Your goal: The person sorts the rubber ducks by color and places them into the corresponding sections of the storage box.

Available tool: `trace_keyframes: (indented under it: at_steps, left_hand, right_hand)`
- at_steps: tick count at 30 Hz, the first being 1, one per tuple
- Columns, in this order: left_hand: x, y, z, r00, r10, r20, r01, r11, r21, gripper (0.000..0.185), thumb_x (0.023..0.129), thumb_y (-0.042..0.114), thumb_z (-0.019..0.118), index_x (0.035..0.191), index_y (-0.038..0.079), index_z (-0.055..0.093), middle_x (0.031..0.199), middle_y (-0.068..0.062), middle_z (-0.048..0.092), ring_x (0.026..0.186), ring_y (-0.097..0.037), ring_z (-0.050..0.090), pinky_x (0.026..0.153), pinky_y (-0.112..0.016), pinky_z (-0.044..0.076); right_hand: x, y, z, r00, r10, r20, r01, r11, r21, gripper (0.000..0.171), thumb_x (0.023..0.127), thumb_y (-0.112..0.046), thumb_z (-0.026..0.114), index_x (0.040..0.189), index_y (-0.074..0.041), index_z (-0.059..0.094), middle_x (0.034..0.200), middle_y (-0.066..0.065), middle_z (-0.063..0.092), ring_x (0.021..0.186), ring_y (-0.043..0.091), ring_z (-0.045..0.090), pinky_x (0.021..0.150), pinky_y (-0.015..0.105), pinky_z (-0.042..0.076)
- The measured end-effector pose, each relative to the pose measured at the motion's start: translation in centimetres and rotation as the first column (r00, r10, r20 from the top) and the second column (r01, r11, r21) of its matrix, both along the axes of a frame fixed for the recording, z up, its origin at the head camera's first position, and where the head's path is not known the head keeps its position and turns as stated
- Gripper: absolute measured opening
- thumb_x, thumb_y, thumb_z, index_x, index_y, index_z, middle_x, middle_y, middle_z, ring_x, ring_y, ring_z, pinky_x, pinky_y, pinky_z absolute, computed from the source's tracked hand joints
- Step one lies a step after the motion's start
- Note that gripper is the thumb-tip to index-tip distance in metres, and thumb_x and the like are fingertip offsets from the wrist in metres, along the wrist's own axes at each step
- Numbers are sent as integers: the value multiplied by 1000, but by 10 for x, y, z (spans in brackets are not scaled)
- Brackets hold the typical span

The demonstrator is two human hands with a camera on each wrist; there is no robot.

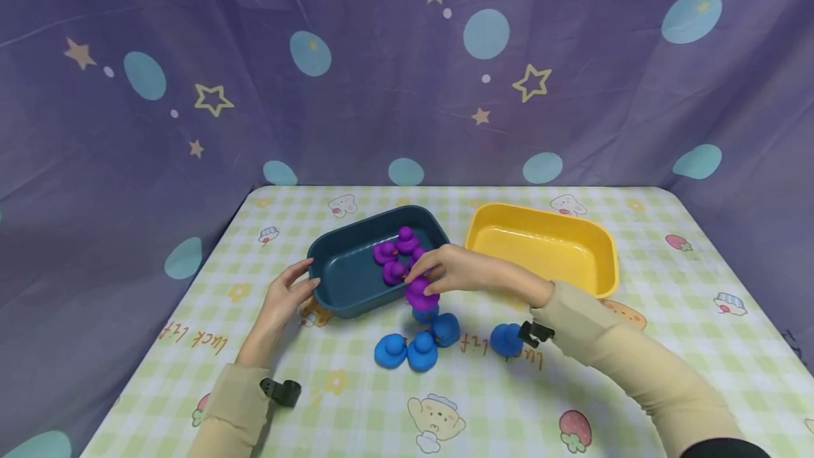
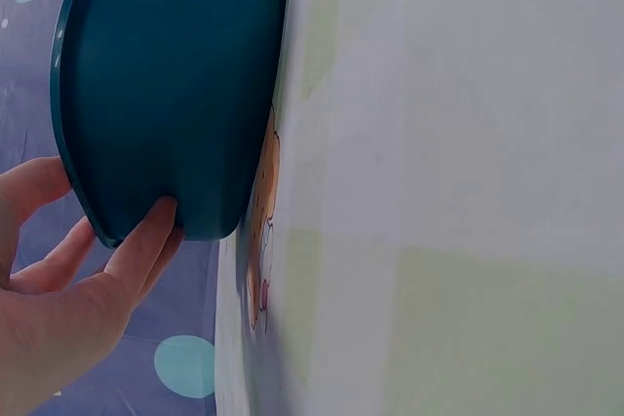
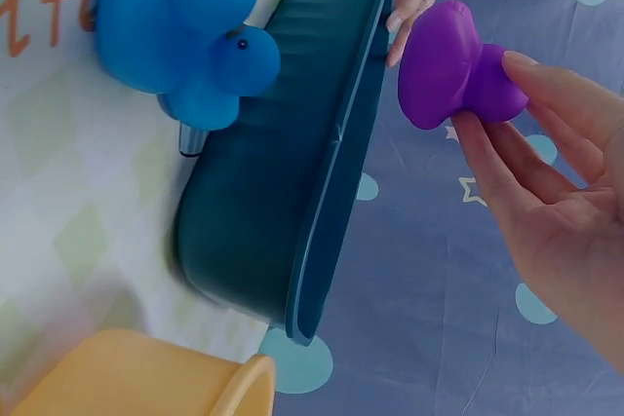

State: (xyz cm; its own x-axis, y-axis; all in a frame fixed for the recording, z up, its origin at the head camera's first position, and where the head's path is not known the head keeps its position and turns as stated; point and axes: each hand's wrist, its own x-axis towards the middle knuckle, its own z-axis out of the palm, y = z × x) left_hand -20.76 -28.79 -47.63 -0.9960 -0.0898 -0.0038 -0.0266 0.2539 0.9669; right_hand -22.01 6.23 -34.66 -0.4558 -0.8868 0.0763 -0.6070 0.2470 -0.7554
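In the head view a teal box (image 1: 346, 295) stands left of centre with several purple rubber ducks (image 1: 385, 253) in it. My left hand (image 1: 289, 295) holds its left end, with fingers on both sides of the rim; the left wrist view shows fingertips (image 2: 161, 211) against the outer wall. My right hand (image 1: 454, 267) pinches another purple duck (image 3: 444, 65) between thumb and fingers, off the table beside the box's near right edge. Below that duck sit several blue rubber ducks (image 1: 422, 352), one partly hidden by it.
A yellow box (image 1: 540, 249) stands to the right of the teal one. Apart from the group, another blue duck (image 1: 505, 340) lies near my right wrist. The checked tablecloth (image 1: 356, 415) covers the table, and a purple curtain (image 1: 394, 104) hangs behind.
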Motion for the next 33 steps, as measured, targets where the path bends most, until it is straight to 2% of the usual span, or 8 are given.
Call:
trace_keyframes:
  at_steps: [6, 12, 18, 27, 33]
  left_hand:
    - [-1, 0, -1, 1000, -2, -5, 2, 1000, -1, 69, 75, 46, 65, 132, 14, 40, 138, -9, 32, 114, -27, 46, 77, -18, 47]
    - [-1, 0, -1, 1000, -6, -11, 5, 1000, -12, 68, 76, 46, 64, 132, 15, 41, 139, -11, 31, 110, -21, 51, 76, -17, 48]
    - [0, 1, 1, 1000, -4, -6, 4, 1000, -2, 70, 75, 46, 65, 132, 15, 41, 139, -11, 31, 109, -20, 52, 76, -17, 47]
    - [0, 0, 2, 1000, -6, -1, 6, 999, -35, 68, 77, 47, 63, 133, 17, 40, 139, -10, 30, 112, -24, 49, 78, -19, 47]
    - [-1, 0, 0, 1000, 0, -2, 0, 1000, -30, 68, 76, 47, 63, 132, 16, 40, 139, -9, 31, 113, -26, 48, 77, -18, 47]
  right_hand:
    - [-7, -9, 3, 1000, -21, 18, 21, 1000, -4, 27, 79, 0, 62, 106, 3, 62, 109, 13, 60, 99, 19, 58, 81, 23, 48]
    - [-14, -19, 4, 999, -31, -39, 31, 1000, -2, 27, 79, -1, 63, 106, 1, 63, 109, 12, 61, 99, 18, 59, 81, 21, 47]
    - [-20, -27, 4, 998, -35, -59, 35, 999, -8, 26, 79, -2, 63, 105, 0, 64, 107, 12, 62, 97, 17, 59, 81, 24, 48]
    - [-30, -41, 0, 998, -59, 2, 59, 998, -9, 28, 80, -2, 63, 108, 1, 62, 114, 15, 57, 103, 19, 56, 83, 26, 47]
    - [-36, -50, -4, 996, -54, -68, 55, 998, 4, 28, 79, -3, 63, 107, 1, 63, 111, 13, 60, 101, 17, 56, 82, 20, 46]
